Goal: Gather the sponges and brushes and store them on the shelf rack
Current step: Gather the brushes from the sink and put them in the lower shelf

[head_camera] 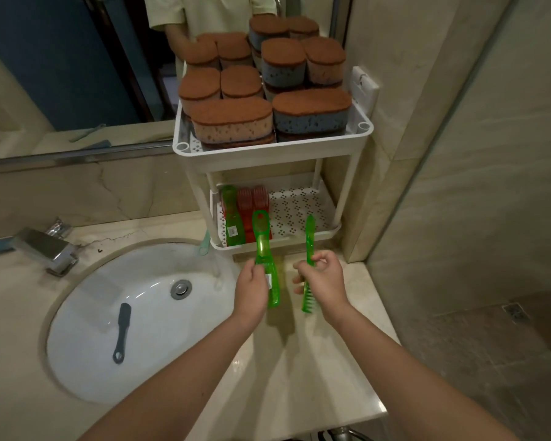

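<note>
My left hand (251, 289) grips a clear green brush (263, 249) by its middle, its looped handle end pointing up toward the rack. My right hand (325, 281) holds a second green brush (309, 240) on edge, bristles showing below the fingers. Both hover over the counter just in front of the white shelf rack (268, 151). Its top tier is packed with brown-topped sponges (310, 114). On the left of the lower tier (299, 211) stand a green brush and red brushes (252, 202). A dark brush (121, 332) lies in the sink.
The white sink basin (86, 313) and chrome tap (46, 246) are to the left. A mirror (61, 74) runs behind the counter. A tiled wall and glass panel (458, 154) close off the right, with the counter edge near my right forearm.
</note>
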Demonstrator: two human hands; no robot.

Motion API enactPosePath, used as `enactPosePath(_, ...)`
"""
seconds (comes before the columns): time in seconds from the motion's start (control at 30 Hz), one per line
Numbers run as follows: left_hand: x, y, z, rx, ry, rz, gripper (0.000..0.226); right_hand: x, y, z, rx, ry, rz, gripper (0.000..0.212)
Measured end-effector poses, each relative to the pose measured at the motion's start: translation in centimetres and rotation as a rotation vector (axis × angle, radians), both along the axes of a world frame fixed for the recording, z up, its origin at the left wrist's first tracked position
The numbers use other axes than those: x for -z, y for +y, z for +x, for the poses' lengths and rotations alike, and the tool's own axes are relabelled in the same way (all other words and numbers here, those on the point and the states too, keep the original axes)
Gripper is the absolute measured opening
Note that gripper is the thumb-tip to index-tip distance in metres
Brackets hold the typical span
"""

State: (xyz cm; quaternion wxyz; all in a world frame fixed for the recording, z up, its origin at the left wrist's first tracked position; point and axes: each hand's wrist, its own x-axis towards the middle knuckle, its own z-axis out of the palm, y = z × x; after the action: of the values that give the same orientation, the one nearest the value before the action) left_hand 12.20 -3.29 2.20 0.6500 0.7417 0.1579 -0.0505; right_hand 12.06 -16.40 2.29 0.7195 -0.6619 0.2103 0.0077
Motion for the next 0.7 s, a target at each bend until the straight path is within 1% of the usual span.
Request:
enactPosePath(0.1, -0.8, 1.0, 1.3, -0.015, -0.028, 0.031, 0.028, -1.5, 0.6, 1.5, -0.038, 0.007, 0.073, 0.022)
enactPosePath(0.17, -1.5, 1.4, 2.2, -0.006, -0.044, 0.053, 0.030, -2.2, 1.0, 2.4, -0.046, 0.002, 0.036, 0.015)
enactPosePath(0.27, -2.4, 1.9, 3.9, -0.030, -0.055, 0.083, 0.032, -2.9, 1.5, 3.9, -0.029, 0.043, 0.042, 0.020)
enactPosePath(0.4, -3.1, 2.4, 6.8, -0.028, 0.013, 0.124, 0.024, -3.5, 1.7, 5.9, -0.033, 0.053, 0.042, 0.016)
enactPosePath(0.5, -3.5, 2.5, 8.7, -0.048, 0.031, 0.129, 0.028, -3.6, 1.6, 7.4, -0.069, 0.050, 0.008, 0.011)
enactPosePath(0.57, -3.7, 2.6, 9.8, -0.037, 0.045, 0.151, 0.026, -3.6, 1.5, 8.6, -0.084, 0.062, 0.007, 0.010)
enactPosePath(0.63, -3.6, 2.7, 10.8, -0.011, 0.081, 0.219, 0.022, -3.7, 1.5, 9.9, -0.086, 0.083, 0.008, 0.014)
enactPosePath(0.7, -3.4, 2.8, 11.7, 0.008, 0.125, 0.330, 0.027, -3.7, 1.7, 11.4, -0.059, 0.118, 0.013, 0.017)
